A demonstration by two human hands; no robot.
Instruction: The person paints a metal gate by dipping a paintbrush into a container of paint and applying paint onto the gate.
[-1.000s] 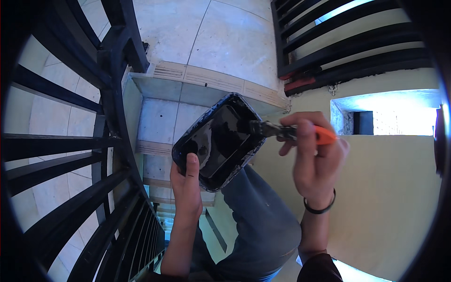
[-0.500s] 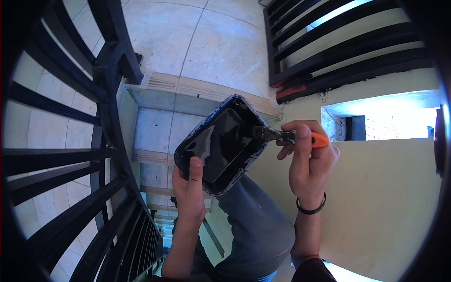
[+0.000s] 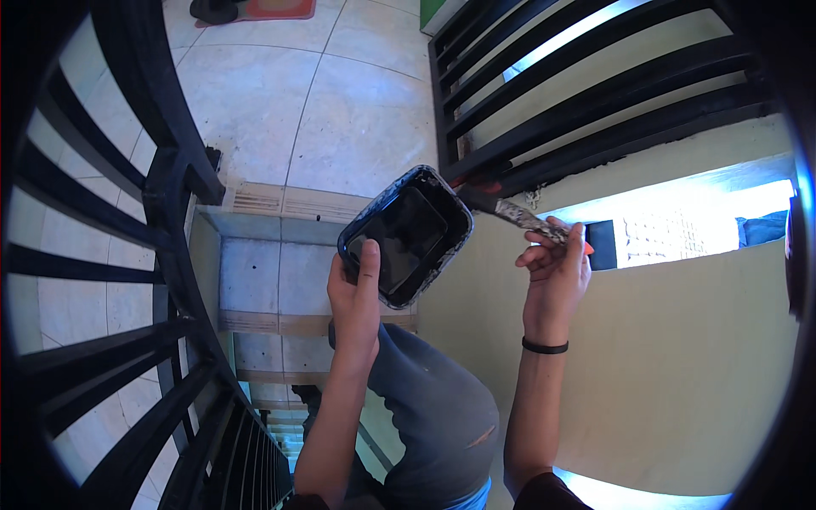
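Note:
My left hand (image 3: 355,293) grips the near left rim of a black paint tray (image 3: 446,246), its thumb over the edge. Glossy black paint (image 3: 404,229) lies in the tray. Between the fingers of my right hand (image 3: 557,276) is a paintbrush (image 3: 527,219), its handle smeared with paint and orange at the end. The brush's dark bristles point up and left, just past the tray's right corner, close to the lower end of a black railing (image 3: 595,127). Whether the bristles touch the railing I cannot tell. Reddish patches show on the railing behind the bristles.
Stairs with tiled treads (image 3: 251,268) drop away below me, and a tiled landing (image 3: 246,102) lies ahead. A black banister (image 3: 183,246) runs along the left. To the right is a pale wall (image 3: 671,365) with a bright opening (image 3: 680,234). A reddish mat (image 3: 280,8) lies far off.
The brush has come out of the tray and moved up toward the railing in my right hand. The tray has tilted and sits slightly higher in view. The view has shifted forward.

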